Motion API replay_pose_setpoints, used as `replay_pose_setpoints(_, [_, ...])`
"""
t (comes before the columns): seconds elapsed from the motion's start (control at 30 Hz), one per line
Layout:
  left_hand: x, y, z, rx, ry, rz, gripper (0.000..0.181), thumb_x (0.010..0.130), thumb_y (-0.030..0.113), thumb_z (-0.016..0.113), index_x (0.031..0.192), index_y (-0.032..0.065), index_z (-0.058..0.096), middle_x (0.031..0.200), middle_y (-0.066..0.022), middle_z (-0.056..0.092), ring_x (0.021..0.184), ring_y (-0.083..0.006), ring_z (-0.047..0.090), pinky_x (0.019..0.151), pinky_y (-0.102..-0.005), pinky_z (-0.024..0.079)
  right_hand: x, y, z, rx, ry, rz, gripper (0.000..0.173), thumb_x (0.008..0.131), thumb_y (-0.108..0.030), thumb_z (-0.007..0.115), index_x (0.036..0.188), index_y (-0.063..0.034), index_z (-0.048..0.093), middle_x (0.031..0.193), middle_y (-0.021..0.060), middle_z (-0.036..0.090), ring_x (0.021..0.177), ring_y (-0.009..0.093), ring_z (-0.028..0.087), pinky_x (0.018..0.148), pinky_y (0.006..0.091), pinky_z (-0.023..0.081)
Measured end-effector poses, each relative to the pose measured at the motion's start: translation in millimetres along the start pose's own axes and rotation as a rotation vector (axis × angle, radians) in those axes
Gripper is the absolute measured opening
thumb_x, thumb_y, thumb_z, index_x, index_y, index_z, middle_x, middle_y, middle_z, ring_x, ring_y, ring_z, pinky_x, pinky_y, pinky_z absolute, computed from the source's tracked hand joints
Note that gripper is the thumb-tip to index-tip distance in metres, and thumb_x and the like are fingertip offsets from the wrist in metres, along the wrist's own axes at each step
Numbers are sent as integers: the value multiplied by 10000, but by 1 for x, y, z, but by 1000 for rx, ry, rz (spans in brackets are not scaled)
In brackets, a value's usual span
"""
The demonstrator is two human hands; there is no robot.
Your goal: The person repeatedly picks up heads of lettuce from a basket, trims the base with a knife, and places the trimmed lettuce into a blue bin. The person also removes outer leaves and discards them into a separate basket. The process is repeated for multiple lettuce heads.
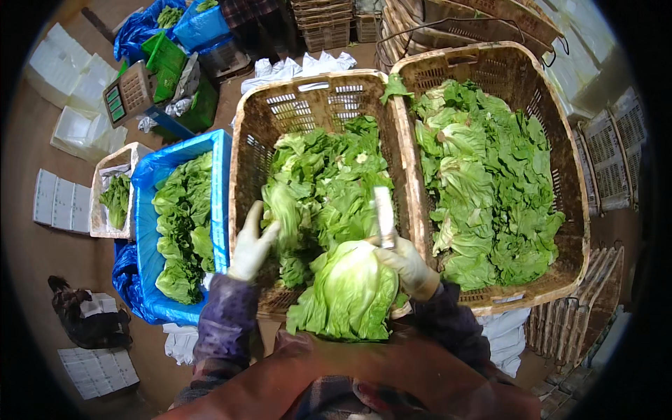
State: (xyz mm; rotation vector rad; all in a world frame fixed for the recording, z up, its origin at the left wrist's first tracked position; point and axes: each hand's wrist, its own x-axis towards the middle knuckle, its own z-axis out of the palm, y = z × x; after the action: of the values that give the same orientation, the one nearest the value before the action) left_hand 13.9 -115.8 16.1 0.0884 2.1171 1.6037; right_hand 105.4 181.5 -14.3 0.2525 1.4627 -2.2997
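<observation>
My left hand (253, 247), in a pale glove, is at the left side of the middle plastic crate (310, 79), fingers apart beside a blurred lettuce leaf (283, 207). Whether it touches the leaf is unclear. My gloved right hand (404, 262) grips a knife (385, 212) with a broad pale blade pointing up and away from me. Against that hand, near my apron, rests a head of lettuce (352, 291). Loose green leaves (352, 184) fill much of the middle crate.
Right of it stands another crate (577, 210) holding rows of lettuce. On the left are a blue-lined crate (223, 173) of lettuce, a small foam box (97, 210) with greens and a scale (126, 97). A person (92, 320) is at the lower left; another stands at the top.
</observation>
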Motion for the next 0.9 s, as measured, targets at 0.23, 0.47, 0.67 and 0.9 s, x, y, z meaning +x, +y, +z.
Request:
replay_pose_setpoints(0.23, [-5,-45,92,-853,-387,-118,999,740,258,848,1532,52,275,1484,-83,417,1340,-198,425,1133,-361,334,35,-67,-15,-308,84,322,305,947,-277,681,1128,-33,651,1017,54,674,912,104,616,750,297,524])
replay_pose_setpoints(0.47, [-10,-48,32,-1328,-317,-16,1103,696,780,637,1527,116,344,1525,-115,418,1377,-310,427,1147,-502,364,57,-124,-19,-1052,348,-354,659,875,-507,688,1384,-128,513,1265,142,630,1107,223,617,959,408,520])
replay_pose_setpoints(0.67, [11,-95,25,-878,-78,68,1066,779,657,698,1572,124,224,1594,-109,294,1397,-217,381,1168,-386,299,103,20,27,-96,-108,-149,779,892,-464,711,1463,-36,400,1322,72,570,1074,167,516,932,292,423])
replay_pose_setpoints(0.9, [-51,-98,-65,-686,172,204,1179,637,32,853,1577,72,143,1546,-80,304,1433,-212,289,1163,-353,268,121,44,178,-104,-80,-117,492,1006,-96,484,1475,-32,352,1027,103,641,597,47,486,539,163,437])
